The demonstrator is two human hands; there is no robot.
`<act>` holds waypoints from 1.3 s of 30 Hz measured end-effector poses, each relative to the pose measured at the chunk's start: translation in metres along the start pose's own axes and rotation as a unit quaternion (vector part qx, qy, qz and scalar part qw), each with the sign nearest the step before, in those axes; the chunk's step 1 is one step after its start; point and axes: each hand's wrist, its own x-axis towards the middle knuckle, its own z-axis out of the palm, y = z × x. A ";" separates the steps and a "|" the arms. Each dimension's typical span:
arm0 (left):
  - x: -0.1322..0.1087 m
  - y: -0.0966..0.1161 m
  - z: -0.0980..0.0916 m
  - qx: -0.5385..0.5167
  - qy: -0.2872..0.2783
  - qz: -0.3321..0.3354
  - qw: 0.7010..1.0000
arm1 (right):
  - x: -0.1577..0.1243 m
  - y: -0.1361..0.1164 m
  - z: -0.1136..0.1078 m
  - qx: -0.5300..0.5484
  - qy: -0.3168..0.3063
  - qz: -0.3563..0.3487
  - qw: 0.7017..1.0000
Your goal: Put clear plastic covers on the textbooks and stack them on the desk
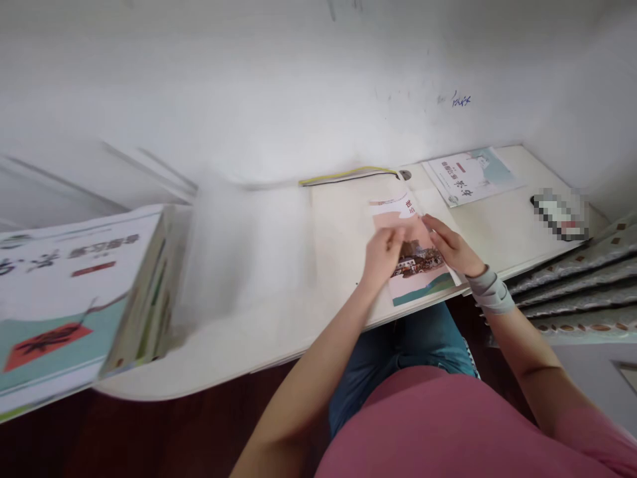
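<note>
A booklet (415, 289) with a pink, white and teal cover and a printed picture of buildings lies flat near the front edge of the white desk (269, 292). My left hand (384, 252) is over its left side with the fingers curled together. Whether a page is between those fingers cannot be made out. My right hand (450, 247), with a pale band round the wrist, rests at the booklet's right edge. Its fingers are stretched out and touch the cover and the edge.
A thick stack of books (119, 285) stands at the left end of the desk. Another booklet (472, 174) lies at the back right, near a blurred-out phone-like object (560, 214). A yellow and black cord (348, 175) runs along the wall. A patterned curtain (577, 285) hangs at the right.
</note>
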 end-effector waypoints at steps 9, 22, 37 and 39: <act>-0.013 0.024 0.020 -0.370 -0.119 -0.131 0.912 | -0.010 -0.008 0.024 -0.020 0.108 0.055 0.992; -0.008 0.021 0.025 -0.225 -0.058 -0.036 0.972 | -0.030 -0.035 0.009 -0.262 0.078 -0.024 0.962; -0.020 -0.048 0.008 0.302 -0.046 0.061 0.950 | -0.044 -0.012 -0.015 -0.202 -0.038 -0.030 0.978; -0.021 -0.042 0.004 0.298 -0.065 0.050 0.951 | -0.034 -0.016 0.000 -0.238 -0.076 -0.070 0.966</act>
